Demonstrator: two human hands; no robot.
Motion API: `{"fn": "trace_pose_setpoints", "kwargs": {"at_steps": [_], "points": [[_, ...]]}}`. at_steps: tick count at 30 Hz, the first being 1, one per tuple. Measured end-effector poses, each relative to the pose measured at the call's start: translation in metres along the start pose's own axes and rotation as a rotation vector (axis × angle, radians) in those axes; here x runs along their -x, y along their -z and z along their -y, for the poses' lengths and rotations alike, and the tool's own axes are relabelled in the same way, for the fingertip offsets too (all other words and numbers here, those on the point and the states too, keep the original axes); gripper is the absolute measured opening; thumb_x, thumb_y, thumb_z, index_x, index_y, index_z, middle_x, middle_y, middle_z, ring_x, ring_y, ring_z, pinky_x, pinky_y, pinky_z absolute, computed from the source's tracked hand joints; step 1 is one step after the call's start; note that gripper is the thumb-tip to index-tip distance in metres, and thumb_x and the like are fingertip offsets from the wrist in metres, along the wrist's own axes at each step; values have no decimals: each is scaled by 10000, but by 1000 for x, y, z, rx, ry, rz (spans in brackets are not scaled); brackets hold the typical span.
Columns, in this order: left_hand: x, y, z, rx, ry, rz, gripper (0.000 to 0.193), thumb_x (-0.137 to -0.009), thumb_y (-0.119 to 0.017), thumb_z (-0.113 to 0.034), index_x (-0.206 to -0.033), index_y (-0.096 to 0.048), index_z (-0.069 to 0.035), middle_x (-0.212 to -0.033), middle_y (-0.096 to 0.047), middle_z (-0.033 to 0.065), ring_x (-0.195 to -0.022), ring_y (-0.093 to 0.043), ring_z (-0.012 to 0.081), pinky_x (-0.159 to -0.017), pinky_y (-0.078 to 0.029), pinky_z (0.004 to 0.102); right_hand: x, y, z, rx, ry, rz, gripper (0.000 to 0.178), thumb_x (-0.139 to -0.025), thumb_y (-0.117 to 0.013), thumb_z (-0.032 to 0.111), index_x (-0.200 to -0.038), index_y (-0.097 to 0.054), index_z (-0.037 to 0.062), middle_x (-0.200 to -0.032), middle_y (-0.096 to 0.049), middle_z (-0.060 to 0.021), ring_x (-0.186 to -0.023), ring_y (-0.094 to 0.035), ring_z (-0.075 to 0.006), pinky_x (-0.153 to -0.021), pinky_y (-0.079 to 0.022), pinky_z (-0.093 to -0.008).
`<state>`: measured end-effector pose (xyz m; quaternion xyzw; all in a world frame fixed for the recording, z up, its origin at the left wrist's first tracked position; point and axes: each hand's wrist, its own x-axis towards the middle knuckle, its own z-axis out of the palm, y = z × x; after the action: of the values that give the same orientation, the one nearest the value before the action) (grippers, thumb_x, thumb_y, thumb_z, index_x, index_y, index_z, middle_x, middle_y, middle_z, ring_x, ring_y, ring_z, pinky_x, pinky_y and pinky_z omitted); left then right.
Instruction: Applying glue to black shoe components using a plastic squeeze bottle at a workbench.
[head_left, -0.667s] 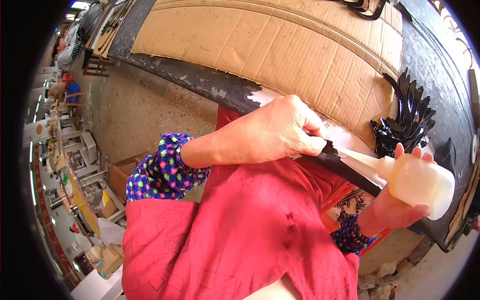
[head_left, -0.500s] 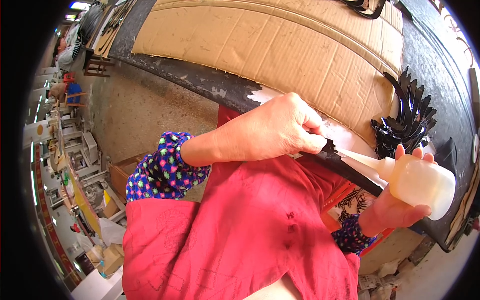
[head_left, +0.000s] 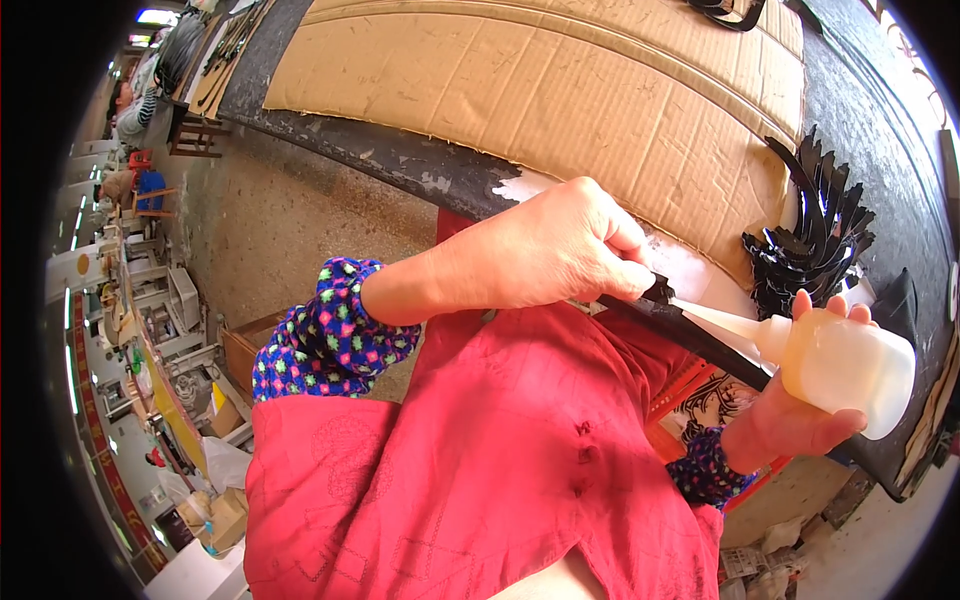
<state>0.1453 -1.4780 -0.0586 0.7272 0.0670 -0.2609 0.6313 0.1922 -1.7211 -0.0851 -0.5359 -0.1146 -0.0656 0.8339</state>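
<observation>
My left hand (head_left: 560, 250) pinches a small black piece with a jagged end (head_left: 660, 289) between thumb and forefinger, just above the near table edge. Most of that piece is hidden by the fingers. In my right hand (head_left: 785, 415) lies a squeeze bottle (head_left: 845, 370) of translucent plastic with pale yellowish liquid inside. It is tipped on its side, and its long tapered nozzle (head_left: 715, 318) points left, with the tip at the black piece. Whether liquid is coming out cannot be seen.
A large cardboard sheet (head_left: 520, 90) covers much of the dark table (head_left: 380, 160). Beyond the bottle is a heap of glossy black curved, feather-like pieces (head_left: 815, 225). More black parts (head_left: 735, 12) sit at the far edge. An orange-red crate (head_left: 690, 400) stands below the table.
The black piece has turned slightly in my left fingers. My right hand and the bottle have shifted a little to the right, the nozzle tip staying at the piece.
</observation>
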Motion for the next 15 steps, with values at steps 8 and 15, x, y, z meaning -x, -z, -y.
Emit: {"fn": "trace_pose_setpoints", "kwargs": {"at_steps": [8, 15], "points": [[-1, -2, -1, 11, 13, 19, 161, -762, -587, -133, -741, -603, 26, -582, -494, -37, -580, -412, 21, -528, -347, 196, -1, -10, 3, -66, -16, -44, 800, -709, -567, 551, -1206, -331, -29, -1187, -412, -173, -1106, -425, -331, -909, -333, -559], [-1, -4, 1, -52, -38, 29, 160, -751, -590, -132, -752, -610, 26, -578, -504, -26, -570, -421, 23, -520, -351, 202, -2, -14, 3, -68, -17, -71, 808, -705, -579, 545, -1213, -322, -28, -1190, -408, -174, -1105, -425, -334, -918, -324, -556]]}}
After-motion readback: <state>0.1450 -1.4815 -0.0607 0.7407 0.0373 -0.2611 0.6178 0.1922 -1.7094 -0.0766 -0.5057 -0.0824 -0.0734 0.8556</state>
